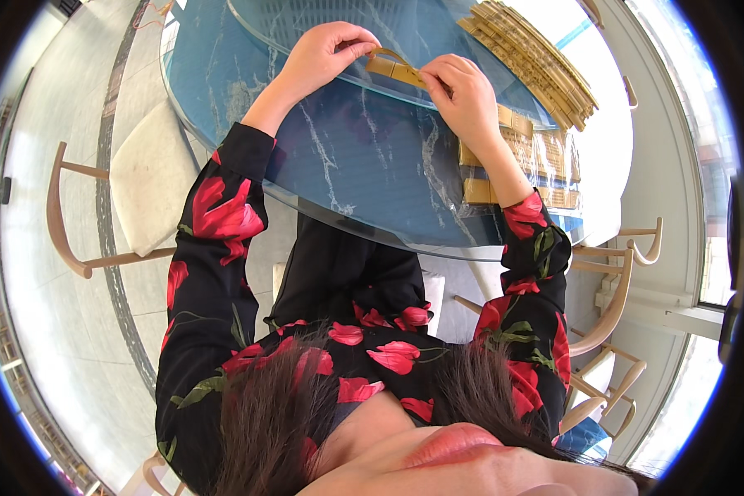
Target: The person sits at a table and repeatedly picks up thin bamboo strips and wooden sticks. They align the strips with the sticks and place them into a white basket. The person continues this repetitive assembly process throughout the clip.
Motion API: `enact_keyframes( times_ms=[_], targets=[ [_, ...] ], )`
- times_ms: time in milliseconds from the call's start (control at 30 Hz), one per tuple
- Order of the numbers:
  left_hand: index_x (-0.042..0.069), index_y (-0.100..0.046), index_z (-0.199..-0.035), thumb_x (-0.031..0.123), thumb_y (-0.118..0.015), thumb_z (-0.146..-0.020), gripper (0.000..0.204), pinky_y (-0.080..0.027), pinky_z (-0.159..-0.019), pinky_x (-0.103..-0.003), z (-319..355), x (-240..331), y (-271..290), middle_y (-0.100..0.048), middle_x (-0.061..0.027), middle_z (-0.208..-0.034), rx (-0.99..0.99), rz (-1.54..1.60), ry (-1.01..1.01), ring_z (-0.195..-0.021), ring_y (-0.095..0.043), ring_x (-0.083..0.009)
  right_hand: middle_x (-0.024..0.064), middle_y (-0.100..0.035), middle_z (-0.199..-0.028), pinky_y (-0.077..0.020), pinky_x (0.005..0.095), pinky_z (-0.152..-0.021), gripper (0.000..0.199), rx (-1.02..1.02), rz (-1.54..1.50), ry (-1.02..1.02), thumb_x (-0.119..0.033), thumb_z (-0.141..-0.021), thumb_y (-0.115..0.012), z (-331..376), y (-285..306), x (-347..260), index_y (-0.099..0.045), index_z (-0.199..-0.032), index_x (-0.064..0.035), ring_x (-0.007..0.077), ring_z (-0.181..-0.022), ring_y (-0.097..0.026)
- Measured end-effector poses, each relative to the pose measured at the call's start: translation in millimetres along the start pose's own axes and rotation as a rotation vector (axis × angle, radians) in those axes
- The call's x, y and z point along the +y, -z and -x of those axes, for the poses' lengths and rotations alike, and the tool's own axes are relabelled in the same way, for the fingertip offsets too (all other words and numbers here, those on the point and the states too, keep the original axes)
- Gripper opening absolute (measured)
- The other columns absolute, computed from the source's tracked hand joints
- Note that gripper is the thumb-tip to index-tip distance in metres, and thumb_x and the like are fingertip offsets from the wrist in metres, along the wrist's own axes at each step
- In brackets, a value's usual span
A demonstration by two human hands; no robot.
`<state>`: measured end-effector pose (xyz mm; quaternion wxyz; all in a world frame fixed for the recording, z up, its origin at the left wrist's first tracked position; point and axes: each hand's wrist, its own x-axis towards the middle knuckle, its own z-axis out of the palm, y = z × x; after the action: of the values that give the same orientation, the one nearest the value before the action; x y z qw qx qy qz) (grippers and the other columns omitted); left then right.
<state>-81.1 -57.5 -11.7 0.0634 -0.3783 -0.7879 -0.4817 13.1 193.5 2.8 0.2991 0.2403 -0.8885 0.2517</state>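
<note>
A narrow gold cardboard piece (398, 71) spans the gap between my two hands, just above the table. One strip of it arches up while a flatter part lies below. My left hand (329, 56) pinches its left end between thumb and fingertips. The right end is between the thumb and fingers of my right hand (463, 93), which hides part of it. Whether it is a folded box or a single band, I cannot tell. Beside my right wrist lie gold cardboard pieces in clear plastic (546, 161).
The round blue marbled table (326, 161) carries a raised glass turntable (285, 45). A long fanned stack of flat gold cardboard pieces (537, 62) lies at the far right. A pale chair (150, 178) stands to the left, and several wooden chairs (616, 306) are at the right.
</note>
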Motion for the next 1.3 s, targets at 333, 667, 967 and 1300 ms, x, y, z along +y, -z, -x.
enact_keyframes(
  times_ms=[333, 667, 967, 1300],
  targets=[
    [0.001, -0.074, -0.109, 0.012, -0.066, -0.1, 0.016, -0.05, -0.079, -0.024, 2, 3, 1, -0.072, -0.0013, -0.096, 0.004, 0.086, -0.018, -0.087, -0.064, -0.0094, 0.0054, -0.07, -0.092, -0.0525, 0.0392, -0.081, 0.007, -0.007, -0.006, -0.008, -0.011, -0.088, -0.07, 0, 0, 0, -0.073, -0.09, -0.0047, 0.0291, -0.091, -0.065],
    [0.002, -0.073, -0.109, 0.009, -0.065, -0.099, 0.015, -0.051, -0.08, -0.025, 1, -1, 0, -0.072, -0.0016, -0.094, 0.017, 0.087, -0.046, -0.087, -0.065, -0.01, 0.0054, -0.07, -0.092, -0.0524, 0.0392, -0.081, 0.007, -0.001, -0.002, 0.007, -0.011, -0.088, -0.07, 0, 0, 1, -0.073, -0.09, -0.0047, 0.0292, -0.09, -0.065],
    [0.003, -0.072, -0.105, 0.004, -0.066, -0.095, 0.012, -0.05, -0.075, -0.025, 2, 4, -3, -0.07, -0.0017, -0.096, 0.099, -0.003, -0.102, -0.085, -0.065, -0.0112, 0.0073, -0.07, -0.099, -0.0519, 0.0397, -0.085, 0.015, -0.022, 0.014, 0.003, -0.014, -0.088, -0.072, 1, 2, -2, -0.073, -0.1, -0.0058, 0.0303, -0.098, -0.064],
    [0.003, -0.068, -0.105, 0.009, -0.066, -0.096, 0.011, -0.048, -0.072, -0.024, 12, 21, 10, -0.069, -0.0006, -0.096, 0.504, 0.224, 0.116, -0.08, -0.06, -0.0089, 0.006, -0.066, -0.099, -0.0513, 0.0372, -0.081, 0.02, 0.316, 0.271, 0.213, -0.014, -0.084, -0.077, -11, 18, -27, -0.071, -0.102, -0.0068, 0.0273, -0.096, -0.062]
  ],
)
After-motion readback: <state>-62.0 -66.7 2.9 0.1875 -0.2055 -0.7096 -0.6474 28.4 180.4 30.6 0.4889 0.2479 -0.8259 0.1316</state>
